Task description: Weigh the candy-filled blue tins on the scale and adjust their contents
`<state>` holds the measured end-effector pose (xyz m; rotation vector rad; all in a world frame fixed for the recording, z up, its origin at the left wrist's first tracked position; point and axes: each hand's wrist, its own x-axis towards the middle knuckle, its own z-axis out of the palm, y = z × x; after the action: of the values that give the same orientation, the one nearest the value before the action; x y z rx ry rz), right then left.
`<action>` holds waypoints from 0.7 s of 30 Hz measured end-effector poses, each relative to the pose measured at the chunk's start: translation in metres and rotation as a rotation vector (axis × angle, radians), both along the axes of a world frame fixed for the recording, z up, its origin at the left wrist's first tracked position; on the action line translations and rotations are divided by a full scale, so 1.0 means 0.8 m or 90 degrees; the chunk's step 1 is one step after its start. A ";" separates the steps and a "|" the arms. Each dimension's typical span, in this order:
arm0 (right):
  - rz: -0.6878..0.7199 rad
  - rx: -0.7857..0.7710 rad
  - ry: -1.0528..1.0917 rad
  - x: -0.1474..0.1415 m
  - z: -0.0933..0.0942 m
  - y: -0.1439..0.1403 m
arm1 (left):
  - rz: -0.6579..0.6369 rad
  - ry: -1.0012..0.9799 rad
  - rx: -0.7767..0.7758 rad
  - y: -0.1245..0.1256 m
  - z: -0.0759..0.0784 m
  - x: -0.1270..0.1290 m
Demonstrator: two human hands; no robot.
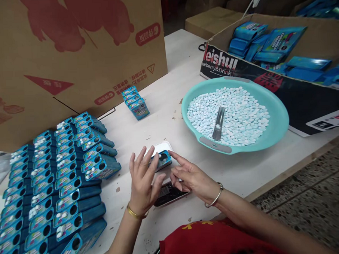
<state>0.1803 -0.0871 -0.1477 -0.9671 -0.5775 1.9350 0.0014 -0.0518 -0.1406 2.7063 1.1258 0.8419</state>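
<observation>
My left hand grips a small blue tin that rests on a small white scale. My right hand hovers just right of the tin, index finger stretched toward it, other fingers curled, holding nothing I can make out. A dark display of the scale lies under both hands. A teal basin full of pale blue tablets with a metal scoop stands to the right.
Rows of several open blue tins fill the table's left side. A short stack of closed tins sits by a big cardboard box. A carton with blue packets stands at the back right. The table edge runs at the right.
</observation>
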 end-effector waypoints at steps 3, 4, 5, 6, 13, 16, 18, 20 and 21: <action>-0.007 -0.021 -0.006 0.004 -0.002 -0.003 | 0.041 -0.041 -0.014 0.002 0.000 -0.008; -0.010 -0.028 -0.007 0.005 -0.003 -0.003 | 0.050 -0.043 -0.017 0.002 0.000 -0.010; -0.013 -0.035 -0.008 0.006 -0.004 -0.004 | 0.052 -0.039 -0.019 0.001 -0.002 -0.011; -0.015 -0.041 -0.009 0.006 -0.006 -0.005 | 0.050 -0.029 -0.020 0.000 -0.003 -0.011; -0.027 -0.060 -0.011 0.007 -0.011 -0.009 | 0.041 0.033 -0.125 0.027 0.009 -0.009; -0.039 -0.081 -0.015 0.009 -0.015 -0.010 | 0.060 0.022 -0.142 0.086 0.015 -0.012; -0.044 -0.088 -0.016 0.010 -0.018 -0.010 | 0.086 0.031 -0.130 0.138 0.012 -0.013; -0.051 -0.090 -0.013 0.011 -0.021 -0.011 | 0.109 0.059 -0.118 0.190 0.001 -0.011; -0.053 -0.090 -0.010 0.012 -0.022 -0.011 | 0.121 0.069 -0.110 0.214 -0.006 -0.009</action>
<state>0.1898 -0.0963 -0.1656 -1.0792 -0.4077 1.9143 -0.0059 0.1192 -0.1450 2.5609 1.4252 0.5932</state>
